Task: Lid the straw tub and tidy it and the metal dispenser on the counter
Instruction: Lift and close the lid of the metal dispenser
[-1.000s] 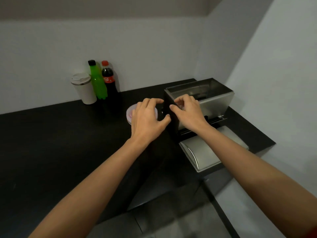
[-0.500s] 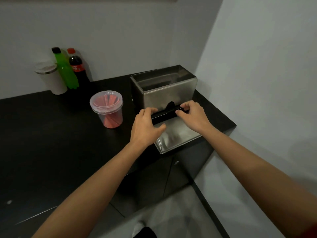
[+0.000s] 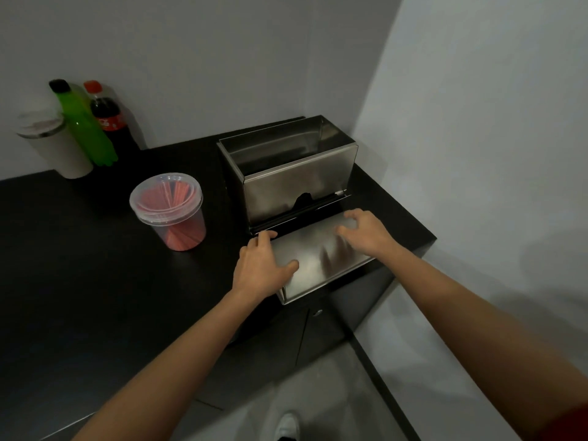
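The metal dispenser [image 3: 296, 183] stands open-topped at the counter's right end, in the wall corner, its shiny front flap [image 3: 318, 259] folded down toward me over the counter edge. My left hand [image 3: 261, 265] rests on the flap's left side, thumb on the metal, fingers spread. My right hand [image 3: 366, 232] hovers with curled, spread fingers over the flap's right part and holds nothing. The clear straw tub [image 3: 171, 211], full of red straws and with its clear lid on, stands on the black counter [image 3: 79, 281] to the left of the dispenser.
A white lidded cup [image 3: 54, 144], a green bottle [image 3: 82, 125] and a cola bottle [image 3: 108, 119] stand against the back wall at the left. A wall rises close to the right of the dispenser. Below the counter edge are dark cabinet doors and the floor.
Both hands have slid down from the black bar at the dispenser's front onto the folded-down flap. My view has shifted slightly, with the dispenser and tub standing where they were.
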`<state>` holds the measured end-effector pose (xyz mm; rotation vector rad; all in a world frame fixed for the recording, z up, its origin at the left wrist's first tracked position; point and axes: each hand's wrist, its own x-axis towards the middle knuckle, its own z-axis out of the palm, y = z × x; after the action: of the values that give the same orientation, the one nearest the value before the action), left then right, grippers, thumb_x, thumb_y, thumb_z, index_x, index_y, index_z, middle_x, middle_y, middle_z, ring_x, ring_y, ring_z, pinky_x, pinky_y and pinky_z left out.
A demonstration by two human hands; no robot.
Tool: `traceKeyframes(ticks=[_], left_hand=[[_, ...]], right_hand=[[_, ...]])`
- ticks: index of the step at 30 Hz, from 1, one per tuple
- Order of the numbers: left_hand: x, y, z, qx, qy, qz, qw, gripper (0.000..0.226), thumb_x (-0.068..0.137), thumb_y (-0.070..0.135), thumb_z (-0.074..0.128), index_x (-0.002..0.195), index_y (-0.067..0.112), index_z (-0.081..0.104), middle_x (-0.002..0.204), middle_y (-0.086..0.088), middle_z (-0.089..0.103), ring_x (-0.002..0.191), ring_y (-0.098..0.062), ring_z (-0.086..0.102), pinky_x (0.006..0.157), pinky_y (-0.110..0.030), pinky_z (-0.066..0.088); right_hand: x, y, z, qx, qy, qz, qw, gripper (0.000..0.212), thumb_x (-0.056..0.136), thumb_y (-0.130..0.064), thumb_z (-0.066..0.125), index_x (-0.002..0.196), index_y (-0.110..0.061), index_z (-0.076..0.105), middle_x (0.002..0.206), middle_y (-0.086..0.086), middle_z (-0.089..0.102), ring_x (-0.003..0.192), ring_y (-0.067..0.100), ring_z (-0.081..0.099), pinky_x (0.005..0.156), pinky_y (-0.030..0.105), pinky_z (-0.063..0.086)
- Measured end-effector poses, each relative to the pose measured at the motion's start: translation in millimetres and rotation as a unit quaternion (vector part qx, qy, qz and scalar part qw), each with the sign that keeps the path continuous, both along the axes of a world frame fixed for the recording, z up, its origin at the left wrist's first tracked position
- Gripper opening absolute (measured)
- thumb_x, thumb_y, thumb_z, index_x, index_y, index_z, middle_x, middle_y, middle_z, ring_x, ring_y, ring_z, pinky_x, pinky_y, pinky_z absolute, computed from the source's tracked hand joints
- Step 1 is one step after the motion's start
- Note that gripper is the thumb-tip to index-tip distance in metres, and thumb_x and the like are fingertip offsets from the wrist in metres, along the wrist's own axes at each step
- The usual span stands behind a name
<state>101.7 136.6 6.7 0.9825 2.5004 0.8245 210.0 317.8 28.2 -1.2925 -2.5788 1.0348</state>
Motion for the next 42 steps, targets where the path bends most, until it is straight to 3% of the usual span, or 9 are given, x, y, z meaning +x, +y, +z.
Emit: traceKeyframes(ticks=[5, 10, 17, 25, 34, 42], left_hand=[[6.9, -3.8, -11.6, -0.024, -0.005, 0.020, 0.999, 0.075, 0.080, 0.041, 0.066, 0.140, 0.016, 0.030, 0.139, -0.013, 0.042, 0.126, -0.035, 0.037, 0.095, -0.038, 0.038], [14.9, -1.4, -18.2, -0.022, -0.016, 0.033, 0.999, 0.075, 0.079, 0.041, 0.068, 0.138, 0.014, 0.031, 0.135, -0.010, 0.047, 0.123, -0.031, 0.037, 0.086, -0.027, 0.030], [24.5, 5.0, -20.5, -0.005, -0.048, 0.078, 0.996, 0.075, 0.078, 0.037, 0.068, 0.138, 0.016, 0.030, 0.136, -0.010, 0.048, 0.125, -0.029, 0.035, 0.084, -0.029, 0.034], [30.7, 9.7, -22.8, -0.001, -0.029, 0.126, 0.992, 0.070, 0.078, 0.041, 0.067, 0.135, 0.016, 0.035, 0.126, -0.009, 0.055, 0.119, -0.027, 0.043, 0.077, -0.031, 0.040], [30.8, 5.1, -30.9, -0.002, 0.015, 0.109, 0.994, 0.082, 0.070, 0.047, 0.077, 0.135, 0.019, 0.036, 0.130, -0.004, 0.055, 0.118, -0.026, 0.046, 0.085, -0.035, 0.046], [29.4, 4.7, -30.8, 0.002, 0.004, 0.110, 0.994, 0.087, 0.068, 0.049, 0.077, 0.137, 0.018, 0.035, 0.133, -0.004, 0.053, 0.121, -0.026, 0.043, 0.086, -0.032, 0.041]], right_hand=[[3.4, 18.9, -10.3, 0.000, -0.054, -0.011, 0.999, 0.059, 0.086, -0.035, 0.056, 0.136, -0.009, 0.041, 0.138, 0.016, 0.044, 0.124, 0.034, 0.045, 0.102, 0.048, 0.040], [8.8, 33.9, -17.7, -0.044, -0.072, -0.019, 0.996, 0.063, 0.084, -0.037, 0.059, 0.133, -0.004, 0.040, 0.133, 0.018, 0.047, 0.120, 0.034, 0.048, 0.101, 0.046, 0.041], [15.4, 47.9, -19.5, -0.053, -0.078, -0.021, 0.995, 0.069, 0.086, -0.039, 0.057, 0.139, -0.002, 0.033, 0.138, 0.020, 0.044, 0.125, 0.036, 0.044, 0.104, 0.045, 0.039], [10.4, 57.4, -29.8, -0.065, -0.043, -0.077, 0.994, 0.043, 0.089, -0.038, 0.052, 0.105, 0.001, 0.061, 0.114, 0.019, 0.063, 0.106, 0.034, 0.057, 0.093, 0.041, 0.046], [8.4, 64.4, -32.6, -0.155, 0.031, -0.173, 0.972, 0.049, 0.088, -0.034, 0.051, 0.122, 0.002, 0.053, 0.120, 0.020, 0.057, 0.108, 0.035, 0.054, 0.088, 0.038, 0.044], [8.0, 65.4, -32.3, -0.163, 0.014, -0.171, 0.972, 0.052, 0.090, -0.038, 0.048, 0.123, 0.002, 0.050, 0.122, 0.021, 0.056, 0.110, 0.037, 0.054, 0.097, 0.043, 0.044]])
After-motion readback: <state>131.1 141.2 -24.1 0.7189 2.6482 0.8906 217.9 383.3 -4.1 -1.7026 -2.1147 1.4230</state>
